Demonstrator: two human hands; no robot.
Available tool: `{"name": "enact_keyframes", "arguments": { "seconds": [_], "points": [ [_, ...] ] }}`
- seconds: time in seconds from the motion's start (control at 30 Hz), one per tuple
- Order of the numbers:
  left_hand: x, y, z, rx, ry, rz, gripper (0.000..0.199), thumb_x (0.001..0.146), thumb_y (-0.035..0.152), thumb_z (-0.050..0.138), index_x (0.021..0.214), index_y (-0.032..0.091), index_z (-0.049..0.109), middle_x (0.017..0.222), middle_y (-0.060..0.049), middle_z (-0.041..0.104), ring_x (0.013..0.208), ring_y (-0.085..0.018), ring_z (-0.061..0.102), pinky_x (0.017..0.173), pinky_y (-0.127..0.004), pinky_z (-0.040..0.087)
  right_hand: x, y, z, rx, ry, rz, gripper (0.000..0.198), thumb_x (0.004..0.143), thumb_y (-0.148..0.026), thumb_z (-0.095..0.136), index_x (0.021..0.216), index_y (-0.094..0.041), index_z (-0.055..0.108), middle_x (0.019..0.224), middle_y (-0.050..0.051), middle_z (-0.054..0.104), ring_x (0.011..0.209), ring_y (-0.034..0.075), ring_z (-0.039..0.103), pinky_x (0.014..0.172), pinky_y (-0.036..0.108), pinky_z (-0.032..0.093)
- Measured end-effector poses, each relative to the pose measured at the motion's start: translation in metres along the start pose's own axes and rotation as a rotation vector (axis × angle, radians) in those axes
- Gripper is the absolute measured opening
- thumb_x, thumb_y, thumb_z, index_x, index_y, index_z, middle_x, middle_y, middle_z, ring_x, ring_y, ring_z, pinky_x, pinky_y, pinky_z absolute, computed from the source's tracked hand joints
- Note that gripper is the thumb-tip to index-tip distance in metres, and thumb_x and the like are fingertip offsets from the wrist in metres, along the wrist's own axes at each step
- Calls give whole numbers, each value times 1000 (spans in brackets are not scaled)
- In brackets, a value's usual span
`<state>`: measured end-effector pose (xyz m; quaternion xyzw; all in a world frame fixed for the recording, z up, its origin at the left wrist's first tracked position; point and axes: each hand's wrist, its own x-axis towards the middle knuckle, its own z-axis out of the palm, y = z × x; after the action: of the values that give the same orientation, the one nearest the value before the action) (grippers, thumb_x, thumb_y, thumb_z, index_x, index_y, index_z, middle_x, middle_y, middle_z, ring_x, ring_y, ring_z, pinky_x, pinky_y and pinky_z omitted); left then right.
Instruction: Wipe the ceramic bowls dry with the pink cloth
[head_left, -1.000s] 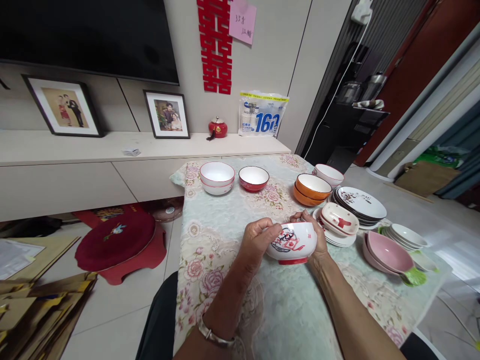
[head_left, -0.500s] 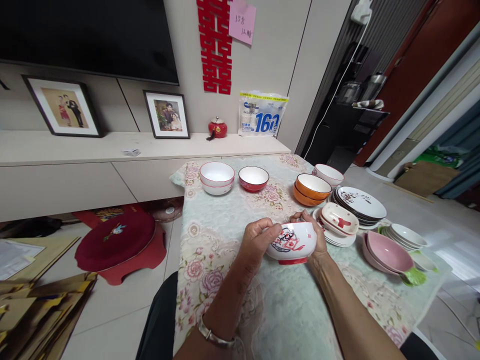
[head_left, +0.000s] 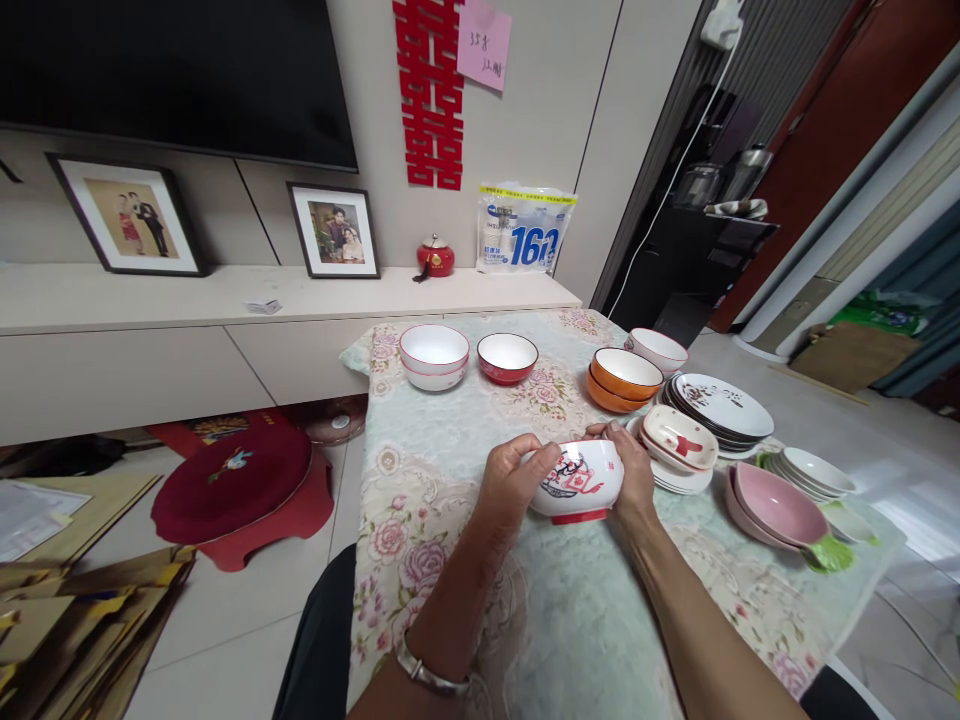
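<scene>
Between my hands is a white bowl point(head_left: 581, 482) with a red foot and a painted red and black pattern on its side. It is held above the table, its outer side facing me. My left hand point(head_left: 511, 482) grips its left rim with the thumb along the front. My right hand point(head_left: 628, 468) is closed around its right side, with the fingers at the far rim. Behind it on the table are a stack of white bowls with pink rims point(head_left: 434, 356), a red bowl point(head_left: 508, 358) and stacked orange bowls point(head_left: 622, 380).
Along the right stand cream dishes point(head_left: 681, 437), dark-edged plates point(head_left: 721, 404), pink bowls point(head_left: 778, 503), white plates point(head_left: 814, 470) and another white bowl point(head_left: 657, 350). A flowered cloth point(head_left: 427, 520) covers the table. A red stool point(head_left: 240, 490) stands left of it.
Both hands keep hold of the bowl. It has shifted slightly left and up, tilting a little.
</scene>
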<state>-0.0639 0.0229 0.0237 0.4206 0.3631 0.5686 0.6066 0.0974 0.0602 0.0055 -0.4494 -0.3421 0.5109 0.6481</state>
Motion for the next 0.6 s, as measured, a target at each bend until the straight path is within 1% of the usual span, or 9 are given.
{"name": "enact_keyframes", "arguments": {
  "seconds": [0.07, 0.1, 0.2, 0.3, 0.4, 0.47, 0.5, 0.53, 0.6],
  "points": [
    [1, -3, -1, 53, 35, 4, 42, 75, 48, 70, 59, 19, 45, 54, 5, 40, 55, -10, 35, 52, -22, 27, -4, -1, 0, -122, 32, -132, 37, 76, -55, 71, 81, -19, 72, 69, 2, 68, 57, 16, 57, 52, 27, 43],
    [1, -5, -2, 81, 50, 4, 42, 76, 48, 69, 60, 19, 45, 55, 5, 41, 55, -10, 37, 52, -23, 28, -6, -1, 0, -214, 40, -229, 37, 82, -55, 65, 85, -18, 72, 72, 3, 69, 61, 17, 58, 56, 29, 45],
    [1, -6, -3, 166, 87, 26, 41, 80, 49, 65, 61, 19, 44, 57, 4, 44, 58, -12, 39, 54, -24, 31, -17, -6, 3, -510, -1, -620, 35, 95, -44, 50, 96, -18, 73, 94, 8, 72, 87, 24, 65, 79, 39, 50],
    [1, -3, -1, 292, 120, 104, 38, 84, 47, 61, 61, 20, 45, 61, 2, 48, 62, -14, 43, 60, -26, 35, -30, -12, 10, -700, -135, -950, 32, 97, -29, 45, 113, -19, 70, 118, 12, 67, 114, 28, 60, 98, 48, 45],
    [-1, 0, 2, 474, 119, 227, 33, 84, 40, 58, 60, 20, 47, 63, 1, 50, 67, -17, 46, 68, -29, 37, -40, -16, 16, -807, -277, -1116, 38, 94, -19, 48, 128, -22, 63, 126, 12, 63, 121, 28, 57, 103, 51, 42],
    [-2, 3, 4, 578, 98, 296, 29, 84, 36, 56, 60, 21, 49, 63, 0, 51, 70, -18, 47, 72, -32, 36, -40, -16, 17, -833, -299, -1144, 40, 92, -18, 50, 129, -23, 62, 124, 11, 66, 120, 28, 58, 105, 51, 41],
    [-2, 4, 5, 620, 82, 317, 28, 84, 35, 55, 60, 21, 49, 63, 0, 51, 71, -19, 48, 73, -33, 36, -37, -15, 15, -823, -270, -1106, 37, 93, -19, 50, 127, -22, 64, 120, 10, 68, 117, 27, 60, 103, 50, 42],
    [-2, 5, 6, 650, 61, 329, 27, 83, 34, 56, 60, 21, 50, 63, 0, 52, 72, -20, 48, 74, -33, 35, -32, -14, 13, -789, -221, -1026, 33, 94, -22, 49, 123, -22, 66, 116, 10, 70, 112, 27, 62, 100, 49, 45],
    [-3, 7, 6, 665, 17, 331, 27, 82, 34, 57, 60, 21, 50, 63, 0, 51, 73, -20, 48, 74, -34, 35, -20, -10, 7, -654, -110, -761, 30, 96, -32, 47, 111, -20, 70, 104, 10, 73, 99, 25, 67, 88, 44, 51]
  ]
}}
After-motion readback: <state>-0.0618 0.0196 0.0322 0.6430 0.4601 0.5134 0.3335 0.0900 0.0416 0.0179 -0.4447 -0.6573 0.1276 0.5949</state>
